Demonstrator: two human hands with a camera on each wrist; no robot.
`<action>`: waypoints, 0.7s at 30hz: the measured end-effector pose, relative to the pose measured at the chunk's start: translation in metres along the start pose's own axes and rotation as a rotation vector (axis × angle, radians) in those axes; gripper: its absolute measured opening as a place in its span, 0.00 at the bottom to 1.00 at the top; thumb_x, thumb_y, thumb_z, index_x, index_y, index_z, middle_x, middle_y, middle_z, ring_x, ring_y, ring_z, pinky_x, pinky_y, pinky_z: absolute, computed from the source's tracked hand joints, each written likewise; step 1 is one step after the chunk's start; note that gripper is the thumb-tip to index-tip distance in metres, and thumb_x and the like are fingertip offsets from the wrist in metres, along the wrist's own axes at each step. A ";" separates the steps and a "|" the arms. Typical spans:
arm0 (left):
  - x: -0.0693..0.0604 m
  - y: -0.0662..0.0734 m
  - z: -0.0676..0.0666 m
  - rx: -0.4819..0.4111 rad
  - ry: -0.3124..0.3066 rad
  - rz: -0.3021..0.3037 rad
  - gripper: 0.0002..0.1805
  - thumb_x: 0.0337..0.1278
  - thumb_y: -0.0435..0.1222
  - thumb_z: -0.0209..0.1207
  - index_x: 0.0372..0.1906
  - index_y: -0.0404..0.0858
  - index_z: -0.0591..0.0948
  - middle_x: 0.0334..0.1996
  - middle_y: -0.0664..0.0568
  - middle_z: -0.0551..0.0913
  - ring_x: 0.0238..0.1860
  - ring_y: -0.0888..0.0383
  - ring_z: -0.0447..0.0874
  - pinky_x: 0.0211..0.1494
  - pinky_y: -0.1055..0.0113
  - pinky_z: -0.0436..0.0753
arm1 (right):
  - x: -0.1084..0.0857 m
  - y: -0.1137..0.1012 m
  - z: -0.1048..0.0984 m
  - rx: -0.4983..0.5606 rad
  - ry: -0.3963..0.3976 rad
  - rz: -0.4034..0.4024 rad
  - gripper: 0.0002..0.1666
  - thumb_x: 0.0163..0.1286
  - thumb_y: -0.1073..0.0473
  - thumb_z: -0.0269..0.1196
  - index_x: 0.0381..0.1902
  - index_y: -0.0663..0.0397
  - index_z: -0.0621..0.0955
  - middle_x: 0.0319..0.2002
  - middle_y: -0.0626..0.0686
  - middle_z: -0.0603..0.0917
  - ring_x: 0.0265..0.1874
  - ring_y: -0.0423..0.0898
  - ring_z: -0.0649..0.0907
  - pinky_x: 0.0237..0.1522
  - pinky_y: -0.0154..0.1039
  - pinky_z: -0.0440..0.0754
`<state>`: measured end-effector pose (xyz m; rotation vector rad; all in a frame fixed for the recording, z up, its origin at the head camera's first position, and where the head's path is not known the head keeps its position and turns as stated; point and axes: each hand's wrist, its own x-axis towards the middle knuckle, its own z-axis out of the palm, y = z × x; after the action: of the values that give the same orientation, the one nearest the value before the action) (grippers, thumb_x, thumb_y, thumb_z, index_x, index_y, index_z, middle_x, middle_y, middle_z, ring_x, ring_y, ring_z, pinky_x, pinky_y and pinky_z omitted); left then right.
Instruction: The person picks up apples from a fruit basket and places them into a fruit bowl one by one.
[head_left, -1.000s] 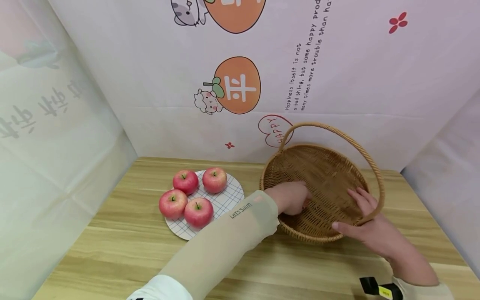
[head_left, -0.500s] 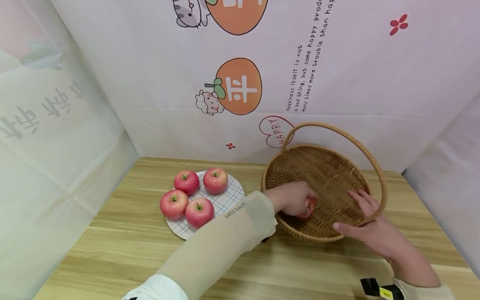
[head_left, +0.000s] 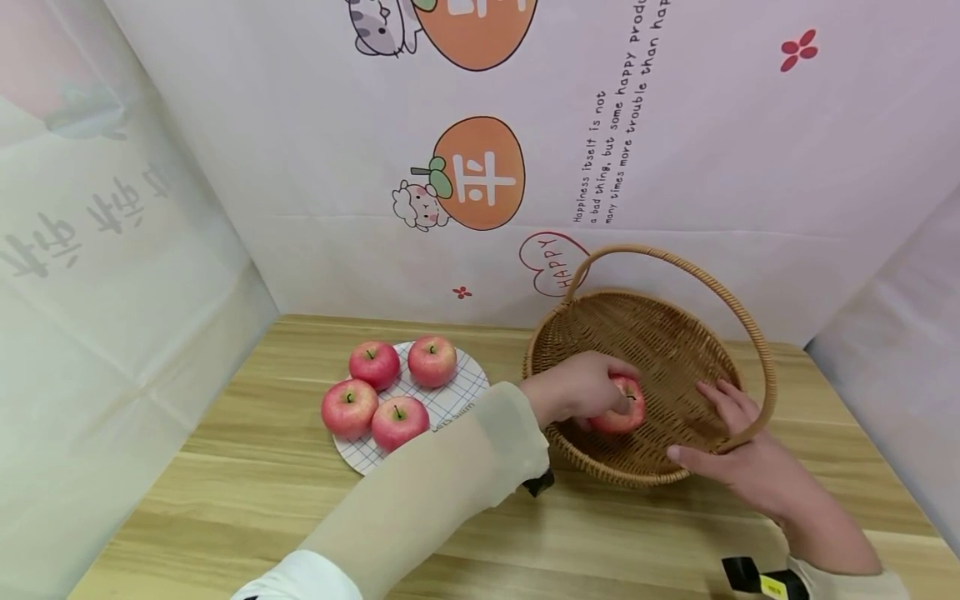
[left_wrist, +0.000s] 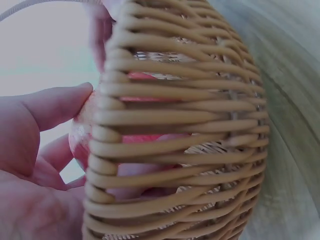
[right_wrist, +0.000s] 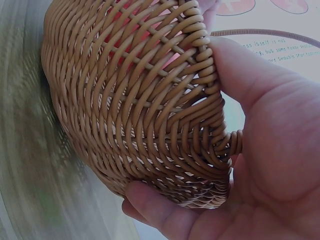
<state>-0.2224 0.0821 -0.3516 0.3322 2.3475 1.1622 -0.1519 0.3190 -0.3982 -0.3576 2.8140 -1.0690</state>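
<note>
A round wicker basket [head_left: 652, 333] with a tall arched handle stands on the table, and a red apple [head_left: 630, 408] lies inside it. My left hand [head_left: 581, 387] reaches over the near left rim and holds this apple, with thumb and fingers round its side. In the left wrist view, the basket wall [left_wrist: 180, 115] partly hides the apple [left_wrist: 82, 127] and the fingers. At the right side, my right hand [head_left: 742, 454] grips the basket rim near the foot of the handle. The right wrist view shows its thumb and fingers [right_wrist: 155, 202] on either side of the wall.
To the left, a round white plate [head_left: 461, 383] with a blue grid bears several red apples [head_left: 400, 422]. My left forearm [head_left: 427, 492] crosses over its near right edge. The wooden table [head_left: 225, 492] meets printed cloth walls [head_left: 337, 258] at the back and sides.
Inside the basket, the left hand has turned and drawn back slightly to the left. The apple, hidden at first, now shows clearly. The right hand keeps its hold on the rim.
</note>
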 end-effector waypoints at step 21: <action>-0.050 -0.012 -0.055 -0.735 -0.193 0.100 0.26 0.62 0.25 0.63 0.62 0.49 0.81 0.54 0.49 0.77 0.47 0.45 0.82 0.42 0.45 0.84 | 0.000 -0.001 -0.001 -0.009 -0.010 0.009 0.62 0.66 0.43 0.69 0.80 0.58 0.43 0.75 0.72 0.32 0.68 0.82 0.44 0.48 0.81 0.60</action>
<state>-0.2091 0.0168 -0.3169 0.2777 1.6098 1.8405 -0.1523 0.3186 -0.3972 -0.3503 2.8095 -1.0502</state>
